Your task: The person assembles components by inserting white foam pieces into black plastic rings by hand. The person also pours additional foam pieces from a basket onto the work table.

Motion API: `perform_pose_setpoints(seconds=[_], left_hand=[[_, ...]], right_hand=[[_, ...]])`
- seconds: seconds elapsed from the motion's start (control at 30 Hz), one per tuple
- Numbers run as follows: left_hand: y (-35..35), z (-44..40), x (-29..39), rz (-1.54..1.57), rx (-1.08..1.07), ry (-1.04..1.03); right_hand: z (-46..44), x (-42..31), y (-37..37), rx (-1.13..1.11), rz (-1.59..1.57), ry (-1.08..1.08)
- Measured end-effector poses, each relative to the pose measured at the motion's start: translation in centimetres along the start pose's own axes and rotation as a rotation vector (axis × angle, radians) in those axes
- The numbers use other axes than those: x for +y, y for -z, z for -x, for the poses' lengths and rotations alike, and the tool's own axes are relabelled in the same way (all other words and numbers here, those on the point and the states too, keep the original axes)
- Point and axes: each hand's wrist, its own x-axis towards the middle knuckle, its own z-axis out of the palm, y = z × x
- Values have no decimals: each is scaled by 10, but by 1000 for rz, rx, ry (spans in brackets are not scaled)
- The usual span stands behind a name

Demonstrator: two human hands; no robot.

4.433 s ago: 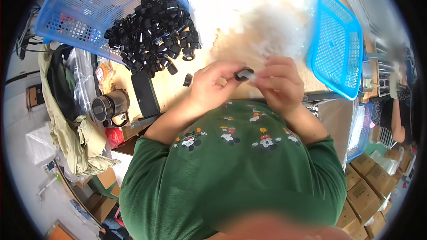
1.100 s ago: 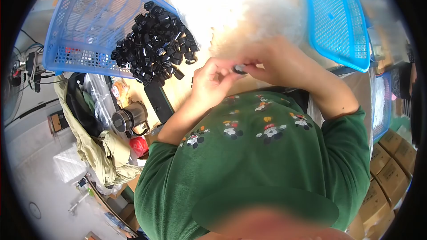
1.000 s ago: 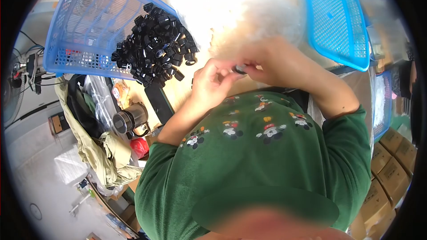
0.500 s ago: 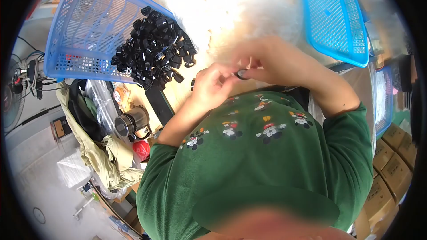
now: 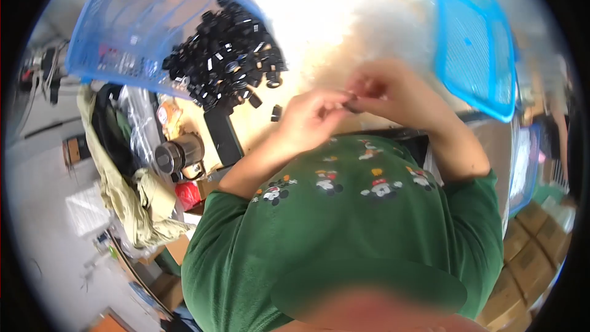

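Both hands meet over the table's near edge around a small black ring-like part. My left hand pinches its left side between thumb and fingers. On the other side, my right hand has its fingertips closed on the same part, covering much of it. A heap of black parts spills from the tilted blue basket at the upper left. One loose black part lies just left of my left hand. Motion blurs the view somewhat.
A light blue tray is at the upper right. Clear plastic with pale pieces lies at the back, overexposed. A dark phone-like slab and a lidded cup are at the left. Cardboard boxes stand lower right.
The view has shifted, so the baskets and heap appear displaced. Both hands remain together at the black part, which is now more covered by fingers. The loose part beside my left hand shows more fully.
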Motion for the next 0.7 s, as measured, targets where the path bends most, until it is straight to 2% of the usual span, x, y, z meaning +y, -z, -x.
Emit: perform_pose_setpoints(seconds=[0.07,0.13,0.2,0.23,0.3,0.33,0.4,0.43,0.57,0.7], left_hand=[[-5,7,-13,33,59,32],[-3,6,-8,9,67,90],[4,10,-3,39,64,214],[1,10,-3,75,38,270],[-3,14,-9,142,160,204],[-4,15,-11,185,208,173],[1,13,-10,113,135,118],[3,12,-13,14,100,10],[2,11,-13,-24,55,51],[3,8,-13,-155,92,-103]], right_hand=[[4,1,3,23,-185,-16],[9,19,12,179,-181,-58],[8,50,26,412,104,-125],[8,60,29,436,194,-130],[17,76,39,523,387,-177],[21,79,43,521,432,-190],[24,82,43,513,509,-213],[23,84,40,529,542,-189],[7,101,23,470,660,-56],[-21,115,1,385,850,-24]])
